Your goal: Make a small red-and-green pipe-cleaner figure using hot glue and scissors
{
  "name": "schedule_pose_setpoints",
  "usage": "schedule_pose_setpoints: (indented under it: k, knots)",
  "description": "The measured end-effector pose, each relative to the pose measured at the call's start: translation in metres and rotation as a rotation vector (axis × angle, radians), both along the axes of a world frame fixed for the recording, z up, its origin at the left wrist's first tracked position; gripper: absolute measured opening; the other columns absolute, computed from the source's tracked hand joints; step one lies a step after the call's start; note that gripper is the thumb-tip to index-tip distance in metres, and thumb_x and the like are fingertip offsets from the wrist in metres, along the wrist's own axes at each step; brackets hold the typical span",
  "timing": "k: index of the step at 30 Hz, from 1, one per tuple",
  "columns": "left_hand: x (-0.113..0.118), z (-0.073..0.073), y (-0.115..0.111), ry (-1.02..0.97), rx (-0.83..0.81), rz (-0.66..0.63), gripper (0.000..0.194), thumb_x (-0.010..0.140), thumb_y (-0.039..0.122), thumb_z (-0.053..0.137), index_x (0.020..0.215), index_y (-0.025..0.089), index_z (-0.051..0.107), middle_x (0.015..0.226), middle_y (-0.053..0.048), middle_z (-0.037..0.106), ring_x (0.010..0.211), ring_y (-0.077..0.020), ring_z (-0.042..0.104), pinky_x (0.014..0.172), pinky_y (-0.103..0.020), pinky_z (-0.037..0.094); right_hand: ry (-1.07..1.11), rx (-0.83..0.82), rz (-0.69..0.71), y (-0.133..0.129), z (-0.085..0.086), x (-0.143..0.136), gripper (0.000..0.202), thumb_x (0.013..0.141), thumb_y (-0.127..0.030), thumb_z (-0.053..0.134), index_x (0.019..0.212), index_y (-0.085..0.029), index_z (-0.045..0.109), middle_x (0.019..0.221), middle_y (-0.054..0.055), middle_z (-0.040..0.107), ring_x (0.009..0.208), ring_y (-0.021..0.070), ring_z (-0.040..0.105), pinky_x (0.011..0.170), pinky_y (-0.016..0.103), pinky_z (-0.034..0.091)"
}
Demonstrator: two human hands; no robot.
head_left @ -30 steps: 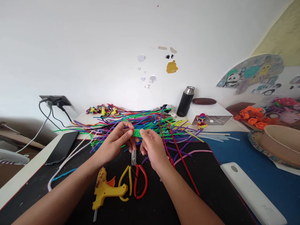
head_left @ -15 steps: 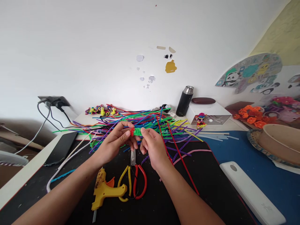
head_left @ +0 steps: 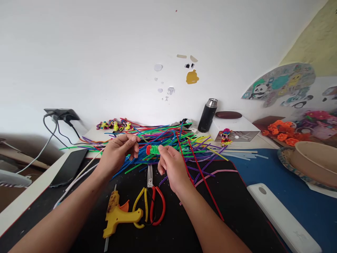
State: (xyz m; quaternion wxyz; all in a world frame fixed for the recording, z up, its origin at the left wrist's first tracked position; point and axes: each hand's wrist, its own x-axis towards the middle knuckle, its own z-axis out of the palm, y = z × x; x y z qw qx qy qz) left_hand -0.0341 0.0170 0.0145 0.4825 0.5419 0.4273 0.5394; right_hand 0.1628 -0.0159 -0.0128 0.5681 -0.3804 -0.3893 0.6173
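Observation:
My right hand (head_left: 172,163) pinches a short coiled pipe-cleaner piece (head_left: 154,149), green with a red end pointing left. To the left of it, apart from the piece, is my left hand (head_left: 119,151). Its thumb and forefinger are pressed together; whatever may be between them is too small to make out. Behind both hands spreads a pile of pipe cleaners (head_left: 163,135) in many colours. Below them on the black mat (head_left: 205,225) lie pliers (head_left: 157,205) with red and yellow handles and a yellow glue gun (head_left: 116,212).
A black phone (head_left: 68,168) lies at left. Behind the pile stand a black flask (head_left: 207,116), a white box (head_left: 237,128) and small pipe-cleaner figures (head_left: 114,124). A long white device (head_left: 283,218) and a round basket (head_left: 310,161) are at right.
My left hand has let go of the red end and moved left, away from the coiled piece. My right hand keeps its hold in nearly the same place.

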Motion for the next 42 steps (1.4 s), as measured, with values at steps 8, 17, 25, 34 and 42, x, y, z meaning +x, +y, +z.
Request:
schedule_pose_setpoints:
  k: [8,17,25,34,42]
  knots:
    - [-0.012,-0.002,0.000,0.169,0.156,-0.002,0.029,0.083,0.046,0.096,0.088,0.021,0.080,0.081,-0.003,0.073,0.070,-0.0169,0.061,0.064,-0.027,0.050,-0.015,-0.002,-0.005,0.000,0.001,0.000,0.052,0.086,-0.064,0.082,0.074,-0.025,0.051,0.049,-0.012,0.039,0.038,0.0103,0.045,0.044,0.025,0.033]
    - [-0.003,0.018,-0.015,0.530,0.524,-0.041,0.019,0.091,0.047,0.089,0.093,0.028,0.087,0.094,-0.009,0.081,0.093,-0.0298,0.072,0.084,-0.040,0.056,-0.050,-0.006,0.012,0.000,-0.003,-0.002,0.050,0.085,-0.064,0.082,0.076,-0.025,0.052,0.049,-0.013,0.040,0.037,0.0104,0.043,0.042,0.025,0.029]
    - [-0.001,0.016,-0.014,0.631,0.565,-0.052,0.019,0.097,0.044,0.081,0.090,0.027,0.083,0.089,-0.008,0.082,0.085,-0.0277,0.073,0.083,-0.039,0.057,-0.057,0.010,0.023,0.000,-0.006,-0.003,0.048,0.089,-0.063,0.079,0.078,-0.025,0.053,0.048,-0.013,0.039,0.037,0.0101,0.043,0.043,0.024,0.029]
    - [0.002,0.013,-0.014,0.737,0.608,-0.066,0.019,0.104,0.035,0.067,0.090,0.025,0.073,0.089,-0.007,0.077,0.083,-0.0249,0.070,0.080,-0.035,0.055,-0.066,0.011,0.007,0.002,-0.008,-0.004,0.048,0.085,-0.066,0.081,0.079,-0.025,0.055,0.047,-0.014,0.038,0.036,0.0104,0.044,0.041,0.024,0.031]
    - [-0.002,0.009,-0.015,0.689,0.587,-0.087,0.016,0.110,0.027,0.056,0.094,0.025,0.061,0.089,-0.003,0.063,0.079,-0.0206,0.058,0.075,-0.032,0.046,-0.061,0.019,0.017,0.001,-0.006,-0.004,0.051,0.085,-0.068,0.082,0.077,-0.025,0.056,0.047,-0.013,0.037,0.036,0.0103,0.045,0.040,0.023,0.031]
